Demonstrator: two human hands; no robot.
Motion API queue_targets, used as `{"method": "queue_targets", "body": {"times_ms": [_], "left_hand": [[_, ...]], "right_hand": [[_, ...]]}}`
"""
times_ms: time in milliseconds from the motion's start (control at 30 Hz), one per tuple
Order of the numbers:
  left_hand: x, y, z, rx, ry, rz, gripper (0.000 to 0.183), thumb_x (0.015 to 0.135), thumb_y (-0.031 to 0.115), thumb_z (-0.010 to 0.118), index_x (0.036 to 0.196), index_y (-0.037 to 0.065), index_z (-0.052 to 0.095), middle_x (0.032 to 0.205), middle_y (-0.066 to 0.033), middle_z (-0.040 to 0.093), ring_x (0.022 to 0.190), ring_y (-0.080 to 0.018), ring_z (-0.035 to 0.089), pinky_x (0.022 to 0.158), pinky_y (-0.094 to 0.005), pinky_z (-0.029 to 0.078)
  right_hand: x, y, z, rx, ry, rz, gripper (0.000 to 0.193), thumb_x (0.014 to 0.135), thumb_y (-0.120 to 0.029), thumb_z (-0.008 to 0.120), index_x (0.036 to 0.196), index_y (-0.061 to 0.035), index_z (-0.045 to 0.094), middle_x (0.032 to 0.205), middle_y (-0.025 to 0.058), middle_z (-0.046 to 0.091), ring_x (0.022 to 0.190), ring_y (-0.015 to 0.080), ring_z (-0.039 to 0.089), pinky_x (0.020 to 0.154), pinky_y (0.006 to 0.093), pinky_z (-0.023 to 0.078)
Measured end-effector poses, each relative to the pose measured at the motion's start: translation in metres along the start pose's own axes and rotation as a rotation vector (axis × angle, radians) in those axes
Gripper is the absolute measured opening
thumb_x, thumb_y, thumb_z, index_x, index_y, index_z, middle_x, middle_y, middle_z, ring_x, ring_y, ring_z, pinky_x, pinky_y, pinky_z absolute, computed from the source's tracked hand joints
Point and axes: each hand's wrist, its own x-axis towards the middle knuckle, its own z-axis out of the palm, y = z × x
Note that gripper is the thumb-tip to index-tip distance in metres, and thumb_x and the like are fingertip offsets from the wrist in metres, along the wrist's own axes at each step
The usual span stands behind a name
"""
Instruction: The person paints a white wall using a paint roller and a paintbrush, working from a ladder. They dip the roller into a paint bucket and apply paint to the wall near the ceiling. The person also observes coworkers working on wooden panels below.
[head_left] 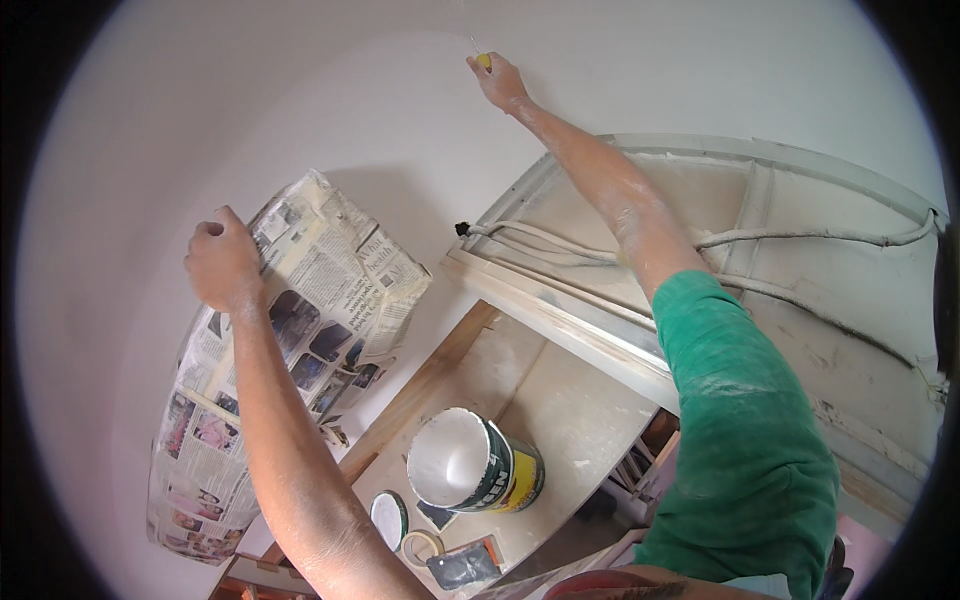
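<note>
Raised toward the pale wall at top centre, my right hand (pixel 497 82) is closed on a small yellow-handled tool (pixel 485 62). A thin metal part of the tool points up at the wall surface; its exact kind is too small to tell. My left hand (pixel 224 262) is curled up at the upper left edge of a long box-like form wrapped in newspaper (pixel 325 265). Whatever its fingers hold, if anything, is hidden. White dust coats both forearms.
Below stands a paint bucket (pixel 455 465), white inside, on a dusty board (pixel 580 420). Near it lie a round lid (pixel 387 518), a tape roll (pixel 420 547) and a dark flat rectangle (pixel 465 566). Right, a metal-edged panel (pixel 800 200) carries loose pale cables (pixel 800 237).
</note>
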Motion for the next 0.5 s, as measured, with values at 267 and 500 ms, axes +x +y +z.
{"method": "queue_targets", "body": {"times_ms": [267, 500], "left_hand": [[0.001, 0.003, -0.004, 0.024, -0.045, -0.032, 0.050, 0.090, 0.049, 0.048, 0.107, 0.011, 0.076, 0.108, -0.0146, 0.074, 0.104, -0.0331, 0.068, 0.089, -0.0454, 0.053], [-0.001, 0.001, 0.004, 0.046, -0.049, -0.028, 0.052, 0.090, 0.052, 0.047, 0.108, 0.012, 0.076, 0.109, -0.0132, 0.074, 0.103, -0.0337, 0.069, 0.088, -0.0465, 0.053]], "right_hand": [[-0.022, 0.072, 0.006, 0.062, 0.213, 0.242, 0.047, 0.101, -0.046, 0.057, 0.092, -0.0003, 0.061, 0.074, 0.0141, 0.066, 0.064, 0.0274, 0.066, 0.062, 0.0420, 0.052], [-0.073, 0.118, -0.002, 0.182, 0.330, 0.596, 0.047, 0.098, -0.041, 0.061, 0.100, 0.0060, 0.065, 0.095, 0.0254, 0.071, 0.094, 0.0421, 0.069, 0.082, 0.0474, 0.053]]}}
